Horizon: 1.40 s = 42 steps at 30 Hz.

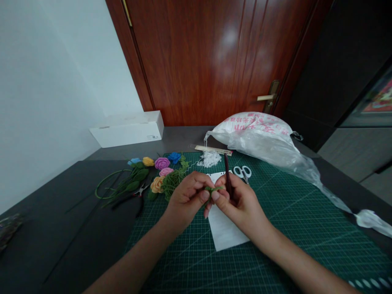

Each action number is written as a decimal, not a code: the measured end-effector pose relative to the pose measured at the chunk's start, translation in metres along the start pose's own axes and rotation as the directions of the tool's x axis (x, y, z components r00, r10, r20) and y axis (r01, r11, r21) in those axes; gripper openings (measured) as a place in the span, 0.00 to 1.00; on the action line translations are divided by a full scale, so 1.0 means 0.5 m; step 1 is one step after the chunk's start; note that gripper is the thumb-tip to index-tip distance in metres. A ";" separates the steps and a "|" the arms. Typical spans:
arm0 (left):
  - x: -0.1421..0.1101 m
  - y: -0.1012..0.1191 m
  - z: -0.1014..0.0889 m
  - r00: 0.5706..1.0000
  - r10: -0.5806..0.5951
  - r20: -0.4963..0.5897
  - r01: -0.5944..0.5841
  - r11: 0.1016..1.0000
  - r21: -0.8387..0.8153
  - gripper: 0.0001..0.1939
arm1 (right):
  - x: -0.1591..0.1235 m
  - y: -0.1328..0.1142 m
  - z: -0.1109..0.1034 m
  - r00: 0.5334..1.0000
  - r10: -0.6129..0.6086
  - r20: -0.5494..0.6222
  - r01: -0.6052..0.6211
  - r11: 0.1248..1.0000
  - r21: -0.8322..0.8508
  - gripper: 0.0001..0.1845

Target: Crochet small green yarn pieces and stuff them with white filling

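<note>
1. Over the green cutting mat, the left hand and the right hand work close together above a sheet of white paper, their fingertips almost meeting.
2. The left hand is curled nearly shut, pinching one end of a small green crocheted piece between thumb and fingers. The piece sits between the two hands, partly hidden by the fingers.
3. The right hand is also nearly closed, gripping a dark crochet hook much like a pencil, with the shaft rising above the knuckles. Its tip is hidden, so I cannot tell whether it has entered the stitches.
4. This close pinch suits such small work: holding the piece right beside the hook should steady it, and light, even tension should keep the stitches regular.
5. Just beyond the hands lie steel scissors and a tuft of white stuffing on the mat.
6. Left of the mat are crocheted roses in pink, peach and blue, with green crocheted leaves, needle-nose pliers and coiled green wire. A printed plastic bag lies behind.
</note>
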<state>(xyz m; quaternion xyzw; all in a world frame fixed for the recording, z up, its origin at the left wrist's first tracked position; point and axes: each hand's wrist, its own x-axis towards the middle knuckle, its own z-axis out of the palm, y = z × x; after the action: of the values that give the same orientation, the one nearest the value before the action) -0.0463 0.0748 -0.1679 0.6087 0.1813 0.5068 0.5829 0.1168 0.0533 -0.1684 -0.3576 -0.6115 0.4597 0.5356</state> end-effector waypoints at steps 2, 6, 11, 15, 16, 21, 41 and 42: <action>-0.001 -0.001 0.001 1.000 -0.004 -0.009 0.004 1.000 0.010 0.06 | 0.001 -0.002 0.001 1.000 0.007 -0.009 -0.007 1.000 0.010 0.15; -0.001 -0.008 0.000 1.000 -0.008 -0.028 0.007 1.000 -0.018 0.06 | 0.007 -0.016 0.003 0.997 0.053 0.063 -0.063 0.984 0.168 0.19; -0.003 -0.014 -0.002 1.000 -0.007 -0.005 0.007 0.996 -0.094 0.06 | 0.011 -0.031 -0.001 0.976 0.164 0.146 -0.204 0.923 0.327 0.21; -0.004 -0.013 -0.004 0.999 -0.018 0.045 0.023 0.993 -0.120 0.06 | 0.009 -0.032 -0.005 0.957 0.215 0.193 -0.276 0.874 0.399 0.19; -0.004 -0.013 -0.004 0.998 -0.016 0.061 0.024 0.992 -0.124 0.05 | 0.009 -0.032 -0.005 0.955 0.214 0.206 -0.284 0.866 0.412 0.19; -0.005 -0.012 -0.005 0.996 0.013 0.088 0.000 0.989 -0.149 0.03 | 0.010 -0.037 -0.008 0.939 0.243 0.243 -0.328 0.843 0.426 0.19; -0.006 0.003 0.001 0.999 -0.022 0.023 0.022 1.000 -0.001 0.10 | 0.007 -0.033 -0.023 0.988 0.052 0.148 -0.057 0.998 0.034 0.14; -0.005 0.005 0.000 0.999 -0.024 0.027 0.023 0.999 0.036 0.10 | 0.006 -0.036 -0.028 0.991 0.034 0.129 -0.026 0.998 -0.061 0.11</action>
<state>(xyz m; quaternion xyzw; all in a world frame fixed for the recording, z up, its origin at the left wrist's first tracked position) -0.0484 0.0720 -0.1668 0.6236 0.1893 0.4883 0.5804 0.1309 0.0529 -0.1504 -0.3516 -0.6530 0.4717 0.4769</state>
